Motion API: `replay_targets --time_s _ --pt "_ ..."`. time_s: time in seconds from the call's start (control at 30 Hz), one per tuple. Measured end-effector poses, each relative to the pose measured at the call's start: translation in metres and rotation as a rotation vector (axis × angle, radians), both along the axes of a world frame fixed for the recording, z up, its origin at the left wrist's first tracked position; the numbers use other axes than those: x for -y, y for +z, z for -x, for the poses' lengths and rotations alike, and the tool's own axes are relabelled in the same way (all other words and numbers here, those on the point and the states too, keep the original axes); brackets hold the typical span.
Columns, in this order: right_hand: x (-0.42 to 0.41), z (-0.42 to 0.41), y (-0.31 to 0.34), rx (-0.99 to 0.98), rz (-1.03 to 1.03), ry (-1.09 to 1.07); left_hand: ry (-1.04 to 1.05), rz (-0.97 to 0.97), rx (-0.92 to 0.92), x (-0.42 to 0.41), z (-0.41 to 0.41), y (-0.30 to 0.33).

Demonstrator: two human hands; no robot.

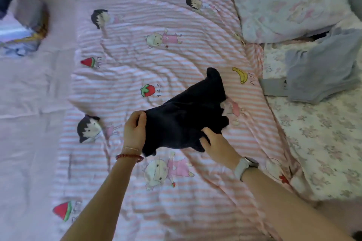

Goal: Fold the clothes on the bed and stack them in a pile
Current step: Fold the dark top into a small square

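left hand [135, 133] pinches dark garment's [186, 117] edge at its 9 o'clock | right hand [213, 143] grips its hem at 5 o'clock | dark garment bunched between hands, running off toward 1 o'clock above striped quilt [156, 55] | grey clothes [321, 72] at 2 o'clock, well apart, on bed [323, 143] | pillow [284, 2] beyond

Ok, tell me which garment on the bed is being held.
The black garment, gripped by both the left hand and right hand; the grey garment lies untouched beside the pillow.
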State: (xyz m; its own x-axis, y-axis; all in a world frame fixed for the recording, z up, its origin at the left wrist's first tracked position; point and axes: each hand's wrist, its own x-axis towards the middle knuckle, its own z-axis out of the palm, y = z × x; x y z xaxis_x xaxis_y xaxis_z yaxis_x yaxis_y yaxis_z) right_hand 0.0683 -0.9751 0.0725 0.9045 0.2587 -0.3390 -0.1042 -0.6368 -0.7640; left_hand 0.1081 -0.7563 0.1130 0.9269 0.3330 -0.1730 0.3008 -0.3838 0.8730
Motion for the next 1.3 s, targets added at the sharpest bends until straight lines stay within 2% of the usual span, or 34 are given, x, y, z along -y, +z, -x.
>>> replay_targets --time_s 0.13,0.23,0.3,0.37,0.47,0.57,0.7,0.8,0.87,0.97,1.07,1.13,1.17,1.2,1.23,1.3 --pt "-0.044 0.007 0.026 0.088 -0.110 0.141 0.221 -0.116 0.038 -0.068 0.041 0.019" --pt "-0.056 -0.005 0.048 0.064 -0.043 0.341 0.381 -0.154 0.003 -0.104 0.074 0.031" --pt "-0.064 -0.015 0.065 0.136 0.009 0.371 0.400 -0.152 -0.062 -0.116 0.087 0.039" --pt "-0.078 -0.031 0.085 0.260 0.039 0.305 0.399 -0.129 -0.070 -0.123 0.085 0.052" --pt "-0.102 -0.062 0.126 0.428 0.043 0.146 0.413 -0.102 0.024 -0.135 0.055 0.087" --pt "-0.125 -0.093 0.177 0.595 0.034 -0.003 0.372 -0.086 0.204 -0.151 0.017 0.135" --pt "-0.146 -0.110 0.241 0.913 0.004 -0.162 0.292 0.021 0.485 -0.179 -0.011 0.197" --pt "-0.157 -0.100 0.254 1.002 -0.110 -0.181 0.191 0.167 0.564 -0.205 -0.003 0.206" --pt "-0.157 -0.086 0.238 0.971 -0.172 -0.123 0.112 0.230 0.556 -0.211 0.015 0.187" --pt "-0.160 -0.055 0.179 0.782 -0.165 -0.108 0.078 0.269 0.314 -0.212 0.054 0.126" --pt "-0.156 -0.012 0.099 0.490 -0.017 -0.131 -0.079 0.164 -0.128 -0.209 0.093 0.051" --pt "-0.147 0.021 0.050 0.178 0.115 -0.138 -0.401 -0.083 -0.566 -0.211 0.113 0.011" --pt "-0.142 0.036 0.029 0.003 0.175 -0.149 -0.553 -0.209 -0.725 -0.212 0.120 -0.005" --pt "-0.138 0.049 0.011 -0.138 0.222 -0.170 -0.657 -0.285 -0.809 -0.214 0.122 -0.015" --pt "-0.136 0.058 -0.003 -0.220 0.256 -0.197 -0.676 -0.296 -0.834 -0.215 0.120 -0.023" --pt "-0.136 0.064 -0.020 -0.256 0.304 -0.257 -0.542 -0.268 -0.756 -0.217 0.103 -0.040"
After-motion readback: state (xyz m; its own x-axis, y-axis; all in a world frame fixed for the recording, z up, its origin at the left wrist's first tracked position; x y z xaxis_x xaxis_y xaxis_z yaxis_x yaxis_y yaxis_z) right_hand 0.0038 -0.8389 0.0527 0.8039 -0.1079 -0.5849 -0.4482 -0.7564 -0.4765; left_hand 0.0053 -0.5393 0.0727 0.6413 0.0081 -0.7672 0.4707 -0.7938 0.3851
